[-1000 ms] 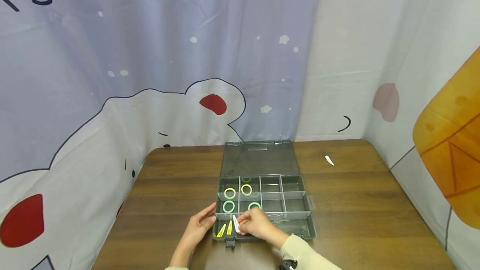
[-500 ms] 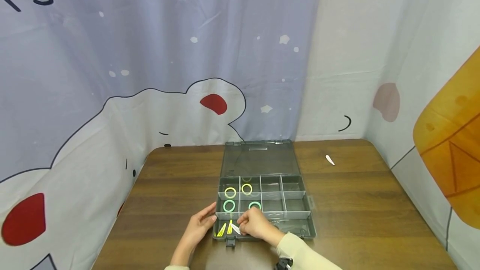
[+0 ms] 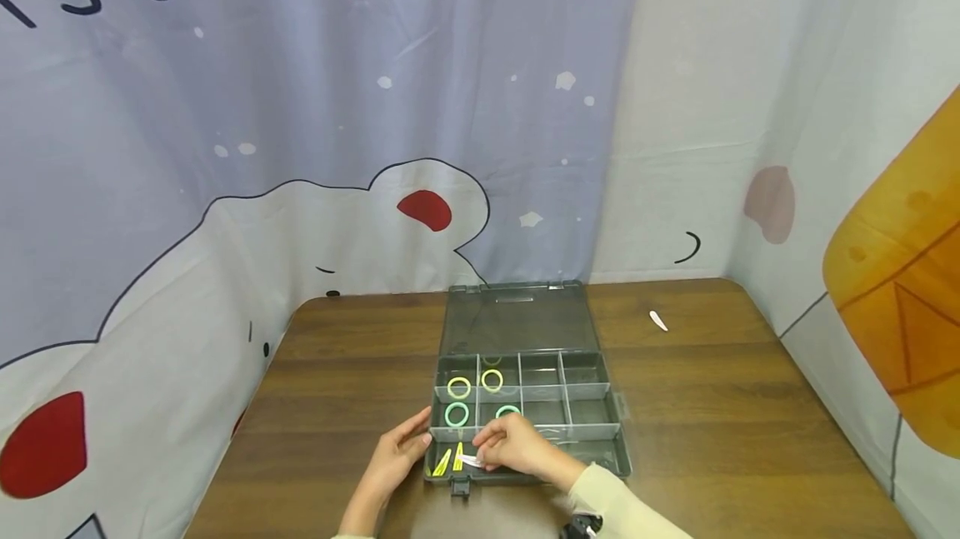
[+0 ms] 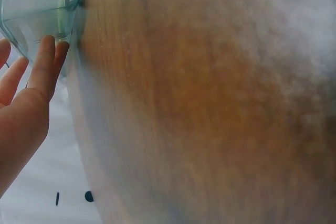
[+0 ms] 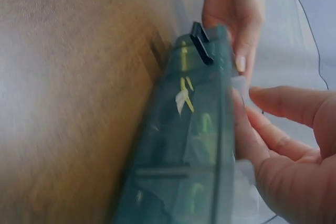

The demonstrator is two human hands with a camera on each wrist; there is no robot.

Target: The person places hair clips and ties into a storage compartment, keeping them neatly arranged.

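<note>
An organizer box (image 3: 619,431) of translucent grey plastic lies on the table with its lid (image 3: 517,318) raised back. My left hand (image 3: 393,454) rests against the box's left side, fingers extended. Over the long front compartment is my right hand (image 3: 510,445), its fingertips at a white hair clip (image 3: 470,461). In the right wrist view, thumb and fingers stand apart, and the white clip shows through the box wall below them. Yellow hair clips (image 3: 442,462) lie to its left. Yellow rings (image 3: 459,387) and green rings (image 3: 457,415) sit in the smaller compartments behind.
Another white hair clip (image 3: 657,321) lies on the wooden table (image 3: 720,406) at the back right. A black latch (image 3: 460,486) sticks out at the box's front. A printed curtain (image 3: 525,106) hangs behind the table.
The white clip, upright in my right fingers a second ago, now lies low in the front compartment beside the yellow clips. My left hand stays at the box.
</note>
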